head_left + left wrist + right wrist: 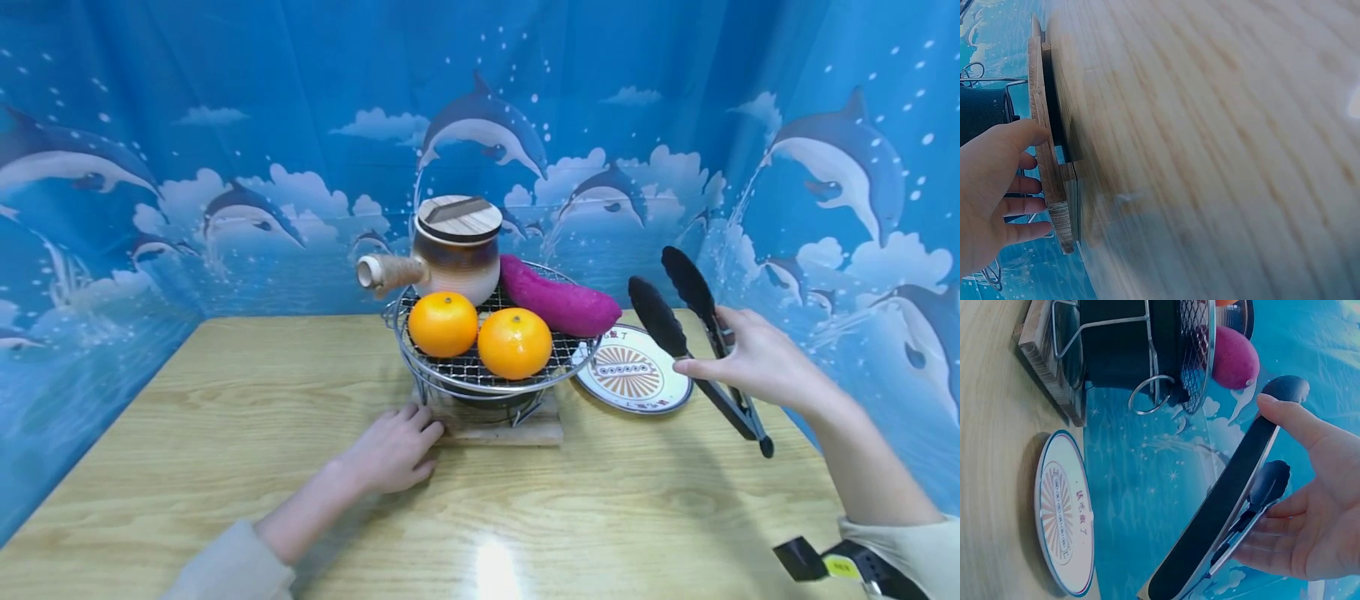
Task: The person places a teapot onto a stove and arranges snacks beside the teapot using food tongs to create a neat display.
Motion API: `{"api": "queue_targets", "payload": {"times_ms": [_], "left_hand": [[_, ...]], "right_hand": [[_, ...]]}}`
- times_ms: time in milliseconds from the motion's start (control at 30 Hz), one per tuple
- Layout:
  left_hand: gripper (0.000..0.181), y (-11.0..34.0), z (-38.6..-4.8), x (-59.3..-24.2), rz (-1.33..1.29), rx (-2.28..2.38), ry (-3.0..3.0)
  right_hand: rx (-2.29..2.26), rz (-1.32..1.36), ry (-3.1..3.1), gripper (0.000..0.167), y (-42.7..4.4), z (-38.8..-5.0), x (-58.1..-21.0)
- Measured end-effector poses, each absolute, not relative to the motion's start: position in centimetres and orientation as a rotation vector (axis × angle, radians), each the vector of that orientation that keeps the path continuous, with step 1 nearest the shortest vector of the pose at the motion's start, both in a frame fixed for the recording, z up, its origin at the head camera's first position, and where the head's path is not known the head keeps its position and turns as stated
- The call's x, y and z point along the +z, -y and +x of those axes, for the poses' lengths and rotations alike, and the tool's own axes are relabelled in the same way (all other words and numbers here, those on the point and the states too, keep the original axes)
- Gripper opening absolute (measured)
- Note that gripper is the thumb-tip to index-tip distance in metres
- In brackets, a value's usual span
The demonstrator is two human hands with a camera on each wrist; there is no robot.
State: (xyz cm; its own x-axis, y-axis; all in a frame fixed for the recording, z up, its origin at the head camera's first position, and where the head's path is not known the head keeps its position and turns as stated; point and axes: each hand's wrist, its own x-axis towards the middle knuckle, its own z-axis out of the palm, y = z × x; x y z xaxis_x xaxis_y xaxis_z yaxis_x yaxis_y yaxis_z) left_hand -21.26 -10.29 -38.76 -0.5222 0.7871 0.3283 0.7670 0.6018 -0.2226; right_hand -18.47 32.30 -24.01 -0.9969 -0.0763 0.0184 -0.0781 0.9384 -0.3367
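In the head view my left hand [393,450] rests at the front left corner of a wooden board [498,432]. Its thumb and loosely bent fingers touch the edge of that board [1050,131] in the left wrist view. A small stove with a round wire grill [465,365] stands on it. On the grill are two oranges [443,324], a purple sweet potato [558,298] and a lidded clay pot [457,267]. My right hand [772,358] holds black tongs [720,400] between thumb and fingers, above the plate's right side, their tips spread apart.
A white plate [637,367] with a red and orange pattern lies on the wood-grain table [262,417], right of the stove. The pot's wrapped handle [393,272] sticks out to the left. A blue dolphin curtain [300,125] closes off the back and sides.
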Motion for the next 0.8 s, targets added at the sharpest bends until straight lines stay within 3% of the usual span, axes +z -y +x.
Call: {"api": "queue_targets", "payload": {"times_ms": [800], "left_hand": [[0.029, 10.4, -21.3, -39.0, -1.247, 0.072, 2.440]], "right_hand": [[0.555, -0.035, 3.122, 0.109, -35.1, -19.5, -26.5]]}}
